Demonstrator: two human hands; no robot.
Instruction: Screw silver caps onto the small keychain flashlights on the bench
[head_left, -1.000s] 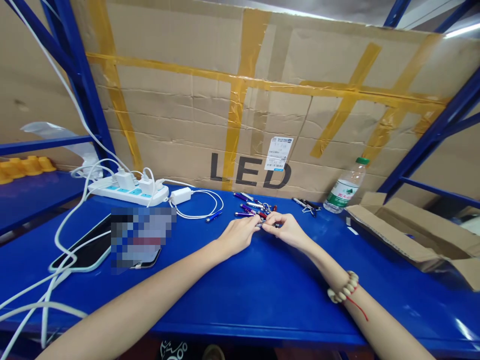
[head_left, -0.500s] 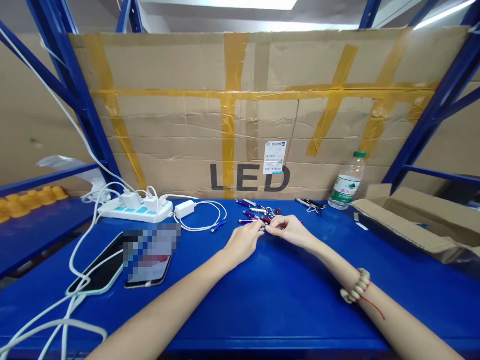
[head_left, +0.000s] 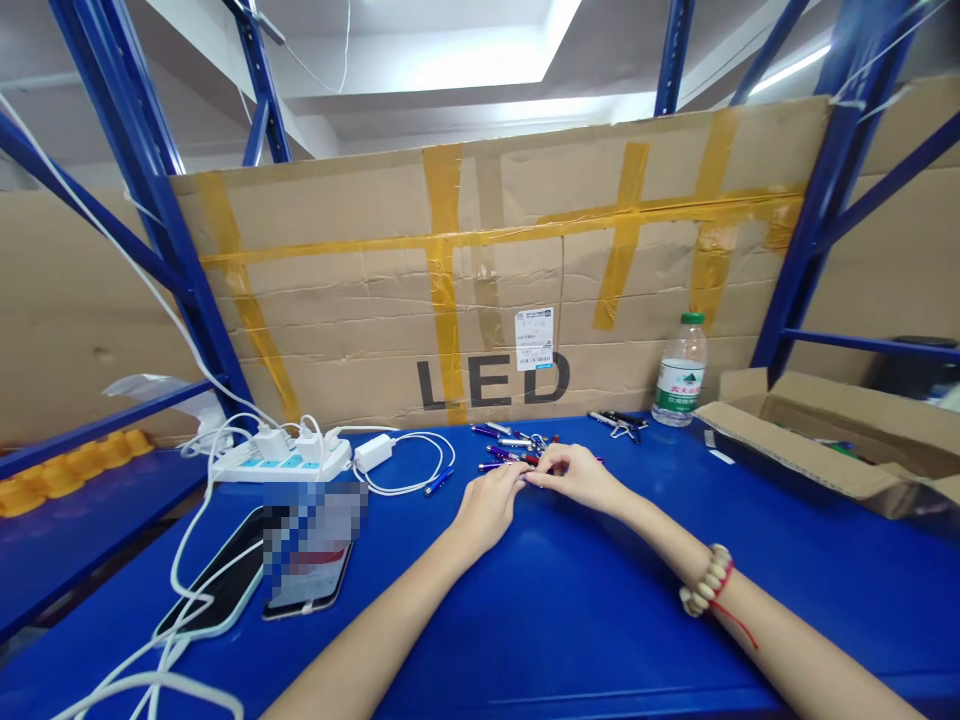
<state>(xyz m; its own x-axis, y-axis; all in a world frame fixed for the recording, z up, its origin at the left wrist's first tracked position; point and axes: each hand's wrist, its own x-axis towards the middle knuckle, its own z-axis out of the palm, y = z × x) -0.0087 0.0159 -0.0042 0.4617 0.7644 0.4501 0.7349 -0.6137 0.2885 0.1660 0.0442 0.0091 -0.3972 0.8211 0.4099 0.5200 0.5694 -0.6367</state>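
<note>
Head view: left hand (head_left: 486,503), right hand (head_left: 583,479), grip pinching small piece (head_left: 523,477); broad tabletop (head_left: 585,600) reaching near edge (head_left: 637,702).

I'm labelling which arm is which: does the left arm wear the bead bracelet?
No, the bead bracelet circles the right arm, while the visible left arm is bare.

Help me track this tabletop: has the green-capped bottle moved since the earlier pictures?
No. Against the taped cardboard panel behind it, the bottle keeps its place; only the camera's view has shifted.
</note>
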